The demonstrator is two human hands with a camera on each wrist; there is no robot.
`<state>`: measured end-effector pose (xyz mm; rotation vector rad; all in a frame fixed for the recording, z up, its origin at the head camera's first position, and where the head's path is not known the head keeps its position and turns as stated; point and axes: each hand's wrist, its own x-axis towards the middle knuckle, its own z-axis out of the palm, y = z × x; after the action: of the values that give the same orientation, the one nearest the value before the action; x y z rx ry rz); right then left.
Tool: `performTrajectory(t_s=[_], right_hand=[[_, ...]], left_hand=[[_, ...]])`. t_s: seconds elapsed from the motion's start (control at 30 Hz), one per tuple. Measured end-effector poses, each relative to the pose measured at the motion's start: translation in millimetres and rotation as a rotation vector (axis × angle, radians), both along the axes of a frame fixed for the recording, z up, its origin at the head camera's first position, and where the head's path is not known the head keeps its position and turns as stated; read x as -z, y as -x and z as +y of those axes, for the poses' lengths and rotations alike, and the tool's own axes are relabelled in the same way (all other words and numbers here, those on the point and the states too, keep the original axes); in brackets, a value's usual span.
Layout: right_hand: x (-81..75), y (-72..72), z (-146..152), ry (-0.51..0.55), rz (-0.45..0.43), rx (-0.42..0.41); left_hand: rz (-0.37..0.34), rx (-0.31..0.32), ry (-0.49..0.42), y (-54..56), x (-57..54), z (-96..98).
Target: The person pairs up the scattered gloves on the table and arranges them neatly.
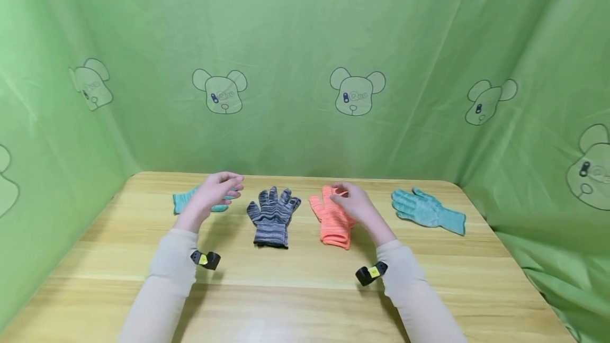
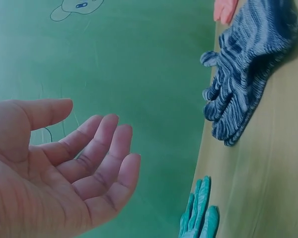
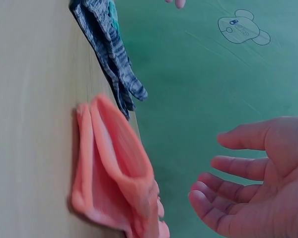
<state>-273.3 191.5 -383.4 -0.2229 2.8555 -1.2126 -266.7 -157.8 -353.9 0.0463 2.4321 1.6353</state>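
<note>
My left hand is held above the table with loosely bent fingers and nothing in it; in the head view it partly covers a teal glove. In the left wrist view, its palm and spread thumb show bare. A dark grey striped knit glove lies between the hands, cuff toward me. Over the orange knit glove hovers my right hand, its fingers relaxed. The right wrist view shows that hand apart from the orange glove, whose cuff gapes.
Another teal glove lies flat on the right side of the wooden table, cuff pointing right. Green cloth printed with bear heads encloses the table's back and sides. A small black camera sits on each wrist.
</note>
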Motion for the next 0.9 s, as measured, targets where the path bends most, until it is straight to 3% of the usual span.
performTrajectory(t_s=[0.33,0.53,0.9], right_hand=[[-6.7,-6.5,29,0.001,0.027,0.008],[-8.5,-11.7,46,0.015,0.062,-0.006],[-6.5,-15.3,75,0.022,0.109,0.002]], left_hand=[[0.134,0.032,0.091,-7.2,6.2,-13.0],[0.162,0.069,0.154,-8.6,6.8,-21.0],[0.247,0.066,0.208,-5.7,9.3,-42.9]])
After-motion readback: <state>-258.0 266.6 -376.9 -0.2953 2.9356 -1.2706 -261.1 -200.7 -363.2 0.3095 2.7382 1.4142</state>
